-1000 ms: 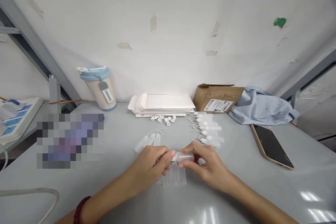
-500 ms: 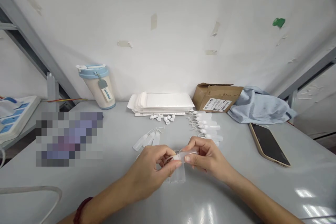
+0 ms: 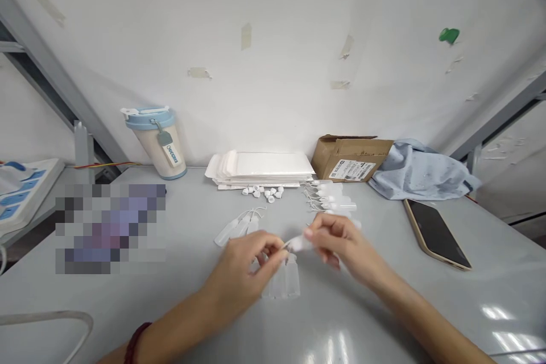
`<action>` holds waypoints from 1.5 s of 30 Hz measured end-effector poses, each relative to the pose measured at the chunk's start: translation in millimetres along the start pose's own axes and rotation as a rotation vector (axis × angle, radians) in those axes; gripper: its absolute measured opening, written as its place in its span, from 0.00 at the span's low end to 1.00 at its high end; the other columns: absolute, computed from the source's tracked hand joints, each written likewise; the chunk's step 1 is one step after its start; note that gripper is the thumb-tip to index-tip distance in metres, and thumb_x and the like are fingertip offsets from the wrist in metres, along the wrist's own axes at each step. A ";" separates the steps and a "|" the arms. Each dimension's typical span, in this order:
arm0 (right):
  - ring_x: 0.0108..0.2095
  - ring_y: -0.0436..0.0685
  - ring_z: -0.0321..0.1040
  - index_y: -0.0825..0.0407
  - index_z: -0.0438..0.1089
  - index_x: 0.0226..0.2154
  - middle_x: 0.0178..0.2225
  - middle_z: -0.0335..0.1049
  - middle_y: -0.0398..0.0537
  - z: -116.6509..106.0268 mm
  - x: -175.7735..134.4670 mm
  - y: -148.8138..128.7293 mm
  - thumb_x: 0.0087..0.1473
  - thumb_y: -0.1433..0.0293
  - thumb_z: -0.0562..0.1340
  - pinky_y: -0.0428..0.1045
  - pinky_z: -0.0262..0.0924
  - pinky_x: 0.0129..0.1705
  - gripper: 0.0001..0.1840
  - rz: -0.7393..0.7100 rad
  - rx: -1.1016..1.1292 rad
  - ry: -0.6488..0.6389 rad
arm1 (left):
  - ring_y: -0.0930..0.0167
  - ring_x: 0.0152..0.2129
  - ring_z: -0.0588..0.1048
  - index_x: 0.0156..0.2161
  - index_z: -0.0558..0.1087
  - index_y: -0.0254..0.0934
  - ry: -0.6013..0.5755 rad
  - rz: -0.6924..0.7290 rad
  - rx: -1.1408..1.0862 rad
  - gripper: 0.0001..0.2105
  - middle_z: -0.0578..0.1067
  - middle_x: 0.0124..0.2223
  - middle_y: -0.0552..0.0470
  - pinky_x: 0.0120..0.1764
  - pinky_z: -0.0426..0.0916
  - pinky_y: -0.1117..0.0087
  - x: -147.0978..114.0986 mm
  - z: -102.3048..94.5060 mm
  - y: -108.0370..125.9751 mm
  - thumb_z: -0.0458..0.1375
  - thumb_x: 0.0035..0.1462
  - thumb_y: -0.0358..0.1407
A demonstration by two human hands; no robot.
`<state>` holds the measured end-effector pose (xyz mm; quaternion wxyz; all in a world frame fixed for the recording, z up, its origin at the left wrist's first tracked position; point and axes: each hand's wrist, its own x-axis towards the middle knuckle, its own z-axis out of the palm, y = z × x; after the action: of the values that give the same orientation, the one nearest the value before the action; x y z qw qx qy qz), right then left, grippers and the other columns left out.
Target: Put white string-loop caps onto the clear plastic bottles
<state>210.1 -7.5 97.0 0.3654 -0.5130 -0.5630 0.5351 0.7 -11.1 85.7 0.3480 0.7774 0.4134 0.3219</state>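
Observation:
My right hand [image 3: 343,243] is closed around a small translucent squeeze bottle [image 3: 298,243] held sideways above the table, its white neck pointing left. My left hand [image 3: 247,261] pinches the thin curved tube at its tip; the fingertips partly hide the tube's end. Just below both hands lie several clear bottles [image 3: 285,283] side by side. Beyond my left hand, a few bottles with bent thin tubes [image 3: 232,230] rest in a fan. Past my right hand is a row of bottles with white tops and tubes [image 3: 341,203], partly covered by the hand.
Small white caps [image 3: 271,193] lie before a stack of white padded envelopes [image 3: 273,164]. At the back stand a tumbler [image 3: 160,145] and a cardboard box [image 3: 352,156], beside a blue cloth [image 3: 420,173]. A phone [image 3: 437,233] lies right; a blurred-out item [image 3: 113,230] lies left.
My hands have drawn slightly apart, the right one moving up and right with the bottle. My left fingers have shifted from the bottle's white neck to its tube. The bottles below show more.

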 end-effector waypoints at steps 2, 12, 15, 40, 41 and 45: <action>0.16 0.44 0.53 0.54 0.65 0.23 0.15 0.62 0.39 -23.3 4.2 -3.2 0.47 0.57 0.64 0.42 0.47 0.17 0.17 -0.158 -0.194 0.301 | 0.73 0.25 0.71 0.38 0.70 0.38 0.054 -0.188 -0.157 0.09 0.72 0.29 0.54 0.29 0.66 0.74 4.8 -8.3 0.8 0.53 0.56 0.40; 0.22 0.50 0.63 0.54 0.64 0.24 0.22 0.68 0.45 -99.8 15.4 2.1 0.41 0.56 0.66 0.46 0.56 0.24 0.18 -0.084 -0.429 0.339 | 0.75 0.20 0.68 0.45 0.68 0.38 0.031 -0.421 -0.317 0.16 0.69 0.30 0.56 0.25 0.63 0.73 11.2 -22.2 0.3 0.55 0.53 0.44; 0.25 0.52 0.65 0.54 0.65 0.25 0.24 0.69 0.45 -95.7 16.1 3.9 0.43 0.58 0.65 0.47 0.57 0.26 0.15 -0.053 -0.480 0.211 | 0.76 0.21 0.68 0.46 0.67 0.38 -0.014 -0.435 -0.315 0.17 0.69 0.31 0.56 0.27 0.64 0.73 10.8 -21.1 3.8 0.55 0.53 0.44; 0.31 0.55 0.62 0.50 0.68 0.27 0.30 0.66 0.45 -93.0 17.2 8.6 0.41 0.65 0.64 0.48 0.53 0.30 0.08 -0.134 -0.955 0.289 | 0.73 0.21 0.68 0.43 0.69 0.38 -0.024 -0.385 -0.256 0.14 0.69 0.26 0.56 0.26 0.64 0.72 11.2 -21.2 0.5 0.53 0.54 0.43; 0.30 0.55 0.62 0.50 0.67 0.27 0.30 0.66 0.45 -91.2 17.5 8.3 0.42 0.65 0.64 0.48 0.54 0.30 0.08 -0.161 -0.952 0.290 | 0.73 0.21 0.68 0.42 0.70 0.38 0.023 -0.383 -0.205 0.14 0.70 0.27 0.55 0.25 0.63 0.72 12.3 -21.6 -1.4 0.53 0.54 0.43; 0.31 0.54 0.62 0.51 0.65 0.28 0.29 0.67 0.46 -69.5 18.2 8.7 0.50 0.65 0.60 0.48 0.55 0.31 0.07 -0.306 -0.888 0.262 | 0.67 0.30 0.69 0.37 0.72 0.39 0.228 -0.218 0.154 0.11 0.73 0.37 0.50 0.26 0.63 0.71 19.0 -26.1 -15.5 0.51 0.55 0.40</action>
<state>274.8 25.1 97.1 0.2533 -0.5938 -0.7551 0.1142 -17.8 19.0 91.6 0.2710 0.7110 0.5553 0.3356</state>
